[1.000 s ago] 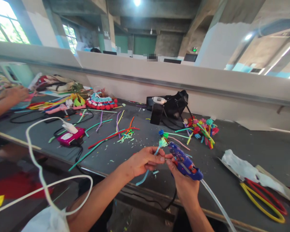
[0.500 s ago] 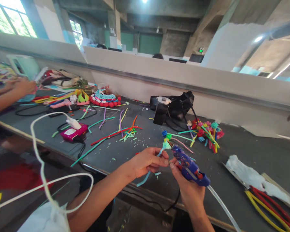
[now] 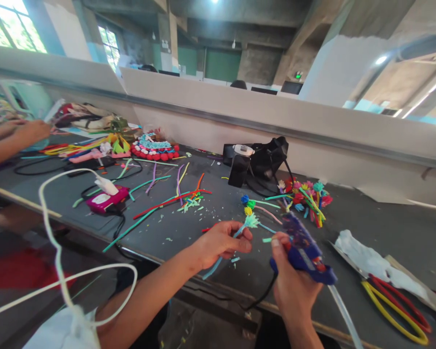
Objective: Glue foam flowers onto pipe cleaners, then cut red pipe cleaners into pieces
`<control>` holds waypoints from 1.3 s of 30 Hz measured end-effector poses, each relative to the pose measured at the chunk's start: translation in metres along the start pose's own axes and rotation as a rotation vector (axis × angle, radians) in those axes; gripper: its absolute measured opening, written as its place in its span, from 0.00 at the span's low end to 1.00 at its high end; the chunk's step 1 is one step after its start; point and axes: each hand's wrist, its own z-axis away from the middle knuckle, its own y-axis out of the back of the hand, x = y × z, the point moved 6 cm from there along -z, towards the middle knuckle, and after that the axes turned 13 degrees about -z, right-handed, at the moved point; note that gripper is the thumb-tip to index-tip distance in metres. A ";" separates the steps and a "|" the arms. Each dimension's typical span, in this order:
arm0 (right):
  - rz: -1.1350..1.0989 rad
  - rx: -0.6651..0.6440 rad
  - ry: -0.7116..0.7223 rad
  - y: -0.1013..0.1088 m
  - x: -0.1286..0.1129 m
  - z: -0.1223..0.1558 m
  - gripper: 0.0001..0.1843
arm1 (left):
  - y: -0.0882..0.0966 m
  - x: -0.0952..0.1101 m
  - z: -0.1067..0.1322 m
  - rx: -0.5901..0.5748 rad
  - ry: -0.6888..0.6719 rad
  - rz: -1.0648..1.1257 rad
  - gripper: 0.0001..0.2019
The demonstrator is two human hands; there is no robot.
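A small flower with a frayed, pale mint-green head (image 3: 252,221) and a slim light-blue, fuzzy-looking stem (image 3: 212,268) is held over the near part of the dark grey tabletop (image 3: 378,223). The left hand (image 3: 223,245) has its grip closed, thumb and fingers pinching the stem just below the head, with the tail end hanging out beneath the palm.

It should weigh next to nothing. The stem looks bendable yet able to keep its shape, like wire under pile; the head looks soft and easily crushed, so the stem close under it is the best place to take hold.

The right hand (image 3: 290,281) is wrapped round a dark blue plastic glue gun (image 3: 305,252), thumb and forefinger also nipping a short mint-green strip (image 3: 267,240). The gun is probably the heavier, stiffer item, best held by its handle, clear of the likely hot nozzle. A translucent glue stick (image 3: 343,310) trails from its back.

Just beyond the flower lie a yellow bloom (image 3: 248,211), a green bloom (image 3: 251,204) and a dark blue bloom (image 3: 244,199); farther right sits a multicoloured bunch of similar flowers (image 3: 305,198).
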 end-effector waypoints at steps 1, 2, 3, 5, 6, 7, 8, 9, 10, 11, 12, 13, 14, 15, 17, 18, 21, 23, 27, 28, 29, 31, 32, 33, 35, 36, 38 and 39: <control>-0.022 0.023 0.034 0.002 0.000 -0.003 0.15 | 0.001 0.000 0.000 0.025 -0.006 -0.021 0.19; -0.033 0.034 0.059 0.003 0.001 -0.006 0.15 | 0.002 0.000 0.000 0.048 -0.013 -0.036 0.18; -0.036 0.032 0.071 0.003 0.002 -0.008 0.15 | 0.002 0.000 -0.001 0.067 -0.020 -0.044 0.17; -0.029 0.015 0.065 0.001 0.004 -0.007 0.16 | 0.001 0.000 -0.001 0.091 -0.021 -0.045 0.16; -0.019 0.004 0.054 0.000 0.005 -0.005 0.16 | 0.000 0.000 -0.001 0.100 -0.015 -0.045 0.16; -0.007 -0.008 0.041 -0.001 0.006 -0.003 0.17 | 0.000 0.000 -0.001 0.110 -0.007 -0.048 0.16; 0.013 -0.028 0.029 -0.002 0.007 0.000 0.17 | -0.001 0.000 -0.001 0.120 0.003 -0.059 0.16; 0.039 -0.045 0.025 -0.003 0.007 0.002 0.17 | -0.002 -0.001 -0.001 0.127 0.013 -0.077 0.16; 0.064 -0.056 0.031 -0.004 0.007 0.004 0.18 | -0.003 -0.001 -0.001 0.129 0.020 -0.095 0.16; 0.087 -0.067 0.039 -0.004 0.007 0.005 0.18 | -0.004 -0.002 -0.001 0.129 0.023 -0.110 0.16; 0.107 -0.072 0.050 -0.005 0.006 0.005 0.18 | -0.005 -0.002 -0.001 0.127 0.024 -0.121 0.16; 0.123 -0.073 0.063 -0.005 0.005 0.005 0.17 | -0.007 -0.002 -0.001 0.128 0.021 -0.127 0.16; 0.138 -0.078 0.075 -0.006 0.003 0.004 0.17 | -0.009 -0.002 0.000 0.132 0.014 -0.130 0.16; 0.149 -0.078 0.089 -0.006 0.002 0.003 0.17 | -0.010 -0.002 0.000 0.138 0.006 -0.132 0.16; 0.169 -0.074 0.126 -0.007 -0.003 0.002 0.15 | -0.013 -0.001 0.002 0.153 -0.006 -0.139 0.15; 0.181 -0.073 0.150 -0.008 -0.006 0.001 0.14 | -0.015 -0.001 0.003 0.156 -0.011 -0.143 0.15; 0.227 -0.091 0.230 -0.011 -0.016 0.002 0.12 | -0.018 0.002 0.005 0.165 -0.031 -0.155 0.14; 0.244 -0.111 0.271 -0.013 -0.020 0.003 0.10 | -0.019 0.004 0.006 0.174 -0.042 -0.172 0.14; 0.254 -0.146 0.316 -0.014 -0.020 0.004 0.08 | -0.019 0.006 0.006 0.188 -0.055 -0.216 0.14; 0.259 -0.154 0.327 -0.014 -0.020 0.004 0.08 | -0.020 0.006 0.006 0.186 -0.062 -0.220 0.15; 0.267 -0.157 0.341 -0.014 -0.020 0.004 0.08 | -0.020 0.006 0.006 0.183 -0.071 -0.222 0.15; 0.286 -0.149 0.371 -0.014 -0.021 0.004 0.09 | -0.021 0.006 0.007 0.171 -0.082 -0.216 0.15; 0.297 -0.147 0.379 -0.014 -0.022 0.004 0.09 | -0.021 0.006 0.007 0.165 -0.084 -0.213 0.15; 0.308 -0.146 0.380 -0.015 -0.023 0.005 0.09 | -0.022 0.005 0.007 0.160 -0.084 -0.211 0.15; 0.325 -0.148 0.372 -0.015 -0.025 0.006 0.09 | -0.022 0.005 0.007 0.153 -0.089 -0.216 0.15; 0.335 -0.152 0.370 -0.016 -0.026 0.006 0.08 | -0.022 0.005 0.006 0.152 -0.094 -0.220 0.15; 0.345 -0.156 0.374 -0.016 -0.027 0.007 0.07 | -0.023 0.005 0.006 0.154 -0.105 -0.222 0.15; 0.339 -0.158 0.375 -0.016 -0.027 0.008 0.07 | -0.023 0.005 0.006 0.155 -0.110 -0.220 0.16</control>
